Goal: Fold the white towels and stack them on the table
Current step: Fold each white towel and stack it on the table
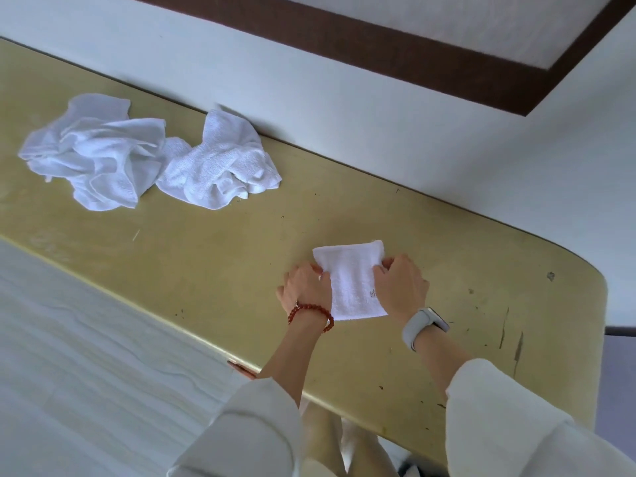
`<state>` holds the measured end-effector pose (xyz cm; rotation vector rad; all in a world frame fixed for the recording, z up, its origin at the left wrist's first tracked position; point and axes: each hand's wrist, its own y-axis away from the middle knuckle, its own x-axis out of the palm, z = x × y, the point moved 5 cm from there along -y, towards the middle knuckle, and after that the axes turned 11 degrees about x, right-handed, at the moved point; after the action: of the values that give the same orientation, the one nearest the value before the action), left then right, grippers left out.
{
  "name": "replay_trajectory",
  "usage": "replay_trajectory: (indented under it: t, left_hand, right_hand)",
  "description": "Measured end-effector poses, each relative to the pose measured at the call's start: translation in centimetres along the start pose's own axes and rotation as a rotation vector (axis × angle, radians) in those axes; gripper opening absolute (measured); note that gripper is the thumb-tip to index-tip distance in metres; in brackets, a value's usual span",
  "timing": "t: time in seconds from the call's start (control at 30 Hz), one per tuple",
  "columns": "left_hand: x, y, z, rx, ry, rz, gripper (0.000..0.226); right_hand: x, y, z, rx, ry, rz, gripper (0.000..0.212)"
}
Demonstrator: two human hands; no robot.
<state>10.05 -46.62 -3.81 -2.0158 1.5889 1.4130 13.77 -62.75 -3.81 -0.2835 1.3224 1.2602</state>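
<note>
A small folded white towel [351,278] lies flat on the yellow table [220,256], near its right end. My left hand [306,287] grips the towel's left edge, fingers curled over it. Opposite it, my right hand [401,285] holds the right edge, with fingertips on top of the cloth. Two crumpled white towels sit at the far left of the table: one loose heap [93,149] and a second bunched towel [220,166] right beside it, touching it.
The table runs along a white wall [344,98] and ends in a rounded corner [592,287] at the right. A white bed surface [86,356] borders the table's near edge on the left. My legs show below the table edge.
</note>
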Motion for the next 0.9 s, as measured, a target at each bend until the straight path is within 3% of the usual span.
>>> replay_trajectory:
  t: [0.1,0.2,0.27,0.37,0.53,0.63,0.8,0.9]
  left_hand:
    - [-1.7,2.0,0.0,0.098,0.144,-0.185,0.013]
    - [-4.3,4.2,0.5,0.163,0.268,-0.378,0.01]
    - [-6.4,5.4,1.8,0.119,0.318,-0.438,0.018]
    - [-10.4,6.7,5.1,-0.031,0.497,-0.476,0.037]
    - [-18.9,10.3,13.3,-0.162,0.769,-0.597,0.017]
    - [-25.4,14.8,19.7,-0.138,0.753,-0.814,0.002]
    - [-37.2,24.8,33.1,-0.115,0.525,-1.163,0.012]
    - [-43.6,30.7,40.9,-0.123,0.375,-1.274,0.015]
  right_hand:
    - [-0.8,1.5,0.2,-0.015,-0.251,0.049,0.031]
    - [-1.5,3.7,2.0,-0.154,-0.39,0.103,0.017]
    - [-1.9,5.9,3.8,-0.256,-0.474,0.133,0.003]
    - [-1.8,10.0,7.1,-0.521,-0.484,0.119,0.009]
    - [1.0,19.2,13.6,-0.931,-0.416,0.101,0.011]
    - [4.4,27.6,18.1,-1.1,-0.387,0.164,0.012]
    - [11.4,46.6,25.0,-1.324,-0.43,0.256,0.015]
    - [15.9,57.6,27.9,-1.362,-0.453,0.356,0.015]
